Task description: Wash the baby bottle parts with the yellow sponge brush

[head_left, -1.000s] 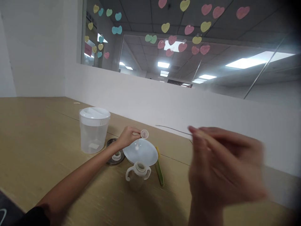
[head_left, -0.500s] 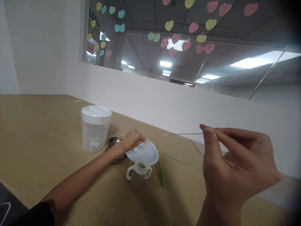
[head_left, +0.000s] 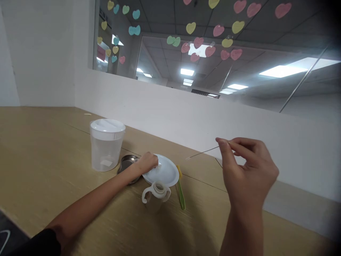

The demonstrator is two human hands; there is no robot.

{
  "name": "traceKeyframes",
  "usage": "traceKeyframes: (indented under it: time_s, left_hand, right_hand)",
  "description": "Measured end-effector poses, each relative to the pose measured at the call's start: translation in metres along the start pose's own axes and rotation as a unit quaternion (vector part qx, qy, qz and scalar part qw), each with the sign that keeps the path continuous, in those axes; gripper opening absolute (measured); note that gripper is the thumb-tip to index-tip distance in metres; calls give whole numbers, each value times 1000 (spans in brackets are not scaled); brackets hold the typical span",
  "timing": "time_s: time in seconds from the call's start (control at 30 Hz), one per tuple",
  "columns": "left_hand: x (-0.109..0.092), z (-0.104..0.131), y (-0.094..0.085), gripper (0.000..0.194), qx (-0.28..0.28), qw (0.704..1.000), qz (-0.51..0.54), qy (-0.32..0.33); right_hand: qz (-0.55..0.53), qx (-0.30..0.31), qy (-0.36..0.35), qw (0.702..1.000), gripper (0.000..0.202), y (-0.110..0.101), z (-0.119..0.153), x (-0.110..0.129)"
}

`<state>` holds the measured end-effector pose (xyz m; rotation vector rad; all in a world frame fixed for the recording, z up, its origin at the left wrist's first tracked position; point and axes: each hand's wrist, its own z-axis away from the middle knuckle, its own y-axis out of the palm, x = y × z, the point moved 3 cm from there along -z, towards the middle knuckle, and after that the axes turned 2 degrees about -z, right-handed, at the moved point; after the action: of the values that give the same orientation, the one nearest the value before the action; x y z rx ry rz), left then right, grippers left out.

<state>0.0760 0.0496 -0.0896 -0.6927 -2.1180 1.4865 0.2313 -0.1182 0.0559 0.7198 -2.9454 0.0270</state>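
My left hand (head_left: 147,162) is closed at the left side of a white plate (head_left: 169,170), its fingertips on a small translucent piece (head_left: 159,167) mostly hidden by the fingers. Raised above the table at the right, my right hand (head_left: 246,167) pinches a thin wire brush (head_left: 202,153) between thumb and forefinger. The brush points left, and its pale tip is too fine to make out. Just in front of the plate stands a clear bottle (head_left: 156,195) with two white handles and an uncovered mouth. A green-handled brush (head_left: 181,195) with a yellow head lies right of the plate.
A clear pitcher (head_left: 105,151) with a white lid stands at the left. Partly behind my left forearm is a round metal dish (head_left: 128,161). A white wall (head_left: 160,106) with a window above closes off the table's (head_left: 48,149) far side.
My left hand has moved left and slightly down over the plate with the small translucent piece. My right hand has shifted left, and the thin wire brush now slopes down toward its tip.
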Motion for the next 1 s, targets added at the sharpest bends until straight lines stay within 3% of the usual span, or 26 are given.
traceKeyframes:
  time_s: [0.13, 0.33, 0.57, 0.67, 0.83, 1.0]
  left_hand:
    - [5, 0, 11, 9, 15, 999, 48, -10]
    - [9, -5, 28, 13, 35, 989, 142, -4]
    - [12, -11, 44, 15, 15, 956, 291, 33]
    - [16, -11, 41, 26, -10, 935, 353, 29]
    - [27, -13, 27, 34, -67, 862, 502, -12]
    - [34, -12, 4, 34, -115, 823, 555, -43]
  right_hand:
    - [-8, 29, 48, 998, 11, 4, 2, -6]
    - [-32, 81, 84, 993, 14, 13, 5, -12]
    - [-39, 101, 116, 987, 18, 24, 7, -21]
    - [-33, 112, 132, 984, 21, 32, 9, -30]
    - [-18, 151, 190, 970, 28, 46, 14, -48]
    - [-15, 203, 239, 949, 30, 63, 24, -66]
